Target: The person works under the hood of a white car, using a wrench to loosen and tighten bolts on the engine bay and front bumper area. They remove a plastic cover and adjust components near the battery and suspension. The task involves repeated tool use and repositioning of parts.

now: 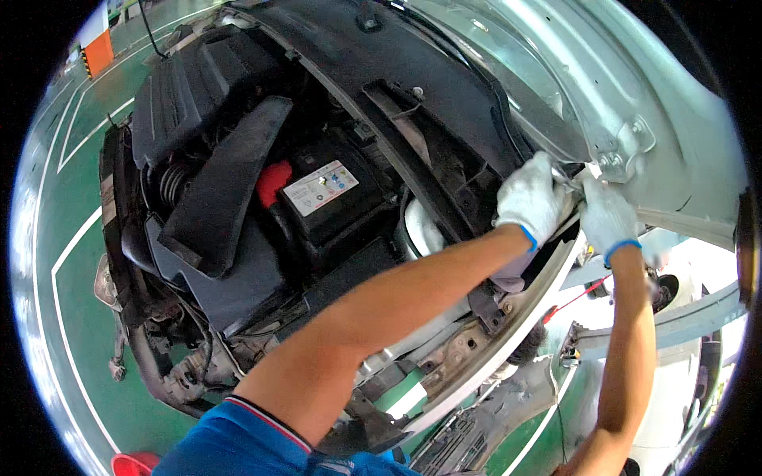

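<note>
Both my hands wear white work gloves with blue cuffs and meet at the rear corner of a car's engine bay. My left hand [527, 195] is closed, its fingers bunched at the gap below the bonnet hinge [615, 161]. Close beside it, my right hand [606, 213] is also closed, fingertips pointing up toward the same spot. A small shiny metallic piece [565, 179] shows between the two gloves, too little of it to name. What the fingers grip is hidden. The raised light-coloured bonnet [635, 87] hangs above, and the bare wing edge [516, 313] runs below my hands.
In the engine bay sit a black battery [349, 218] with a red terminal cover [274, 181] and a loose dark plastic panel [230, 186]. A red bucket [135, 463] stands at lower left on the green floor [83, 278]. Removed body parts [468, 432] lie at lower right.
</note>
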`<state>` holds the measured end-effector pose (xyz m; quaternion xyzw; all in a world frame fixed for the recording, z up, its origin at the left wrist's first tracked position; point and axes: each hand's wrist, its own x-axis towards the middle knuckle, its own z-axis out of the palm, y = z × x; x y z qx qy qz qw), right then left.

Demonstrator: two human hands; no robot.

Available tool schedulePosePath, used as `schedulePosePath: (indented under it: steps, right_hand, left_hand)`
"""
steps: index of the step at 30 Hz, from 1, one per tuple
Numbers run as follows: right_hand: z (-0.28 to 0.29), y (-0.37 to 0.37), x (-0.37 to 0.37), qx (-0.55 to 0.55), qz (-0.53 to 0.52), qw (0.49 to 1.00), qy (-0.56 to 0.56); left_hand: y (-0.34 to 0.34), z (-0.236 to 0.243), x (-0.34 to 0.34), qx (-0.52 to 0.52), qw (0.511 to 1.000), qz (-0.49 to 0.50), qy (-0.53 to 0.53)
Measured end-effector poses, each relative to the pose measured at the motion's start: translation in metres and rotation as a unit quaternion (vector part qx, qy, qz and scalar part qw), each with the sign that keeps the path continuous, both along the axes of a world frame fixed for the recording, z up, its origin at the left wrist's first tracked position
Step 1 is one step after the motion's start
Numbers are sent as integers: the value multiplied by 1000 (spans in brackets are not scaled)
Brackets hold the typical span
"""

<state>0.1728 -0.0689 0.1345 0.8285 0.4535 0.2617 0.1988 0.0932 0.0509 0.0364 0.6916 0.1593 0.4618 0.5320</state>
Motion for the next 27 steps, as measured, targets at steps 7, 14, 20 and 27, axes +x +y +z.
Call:
schedulePosePath:
  steps: [7, 14, 20, 27]
  right_hand:
    - [9, 13, -91, -21, -14, 996, 88]
    - [8, 17, -5, -6, 3, 1000, 7]
    - [-6, 12, -28, 25, -10, 997, 66]
    - [1, 16, -17, -14, 3, 1000, 27]
  left_hand:
    - [81, -3, 5, -75, 900, -430, 10]
    - [3, 2, -5, -20, 998, 59, 13]
    - [68, 6, -1, 42, 938, -339, 61]
    - [22, 2, -2, 25, 998, 9, 49]
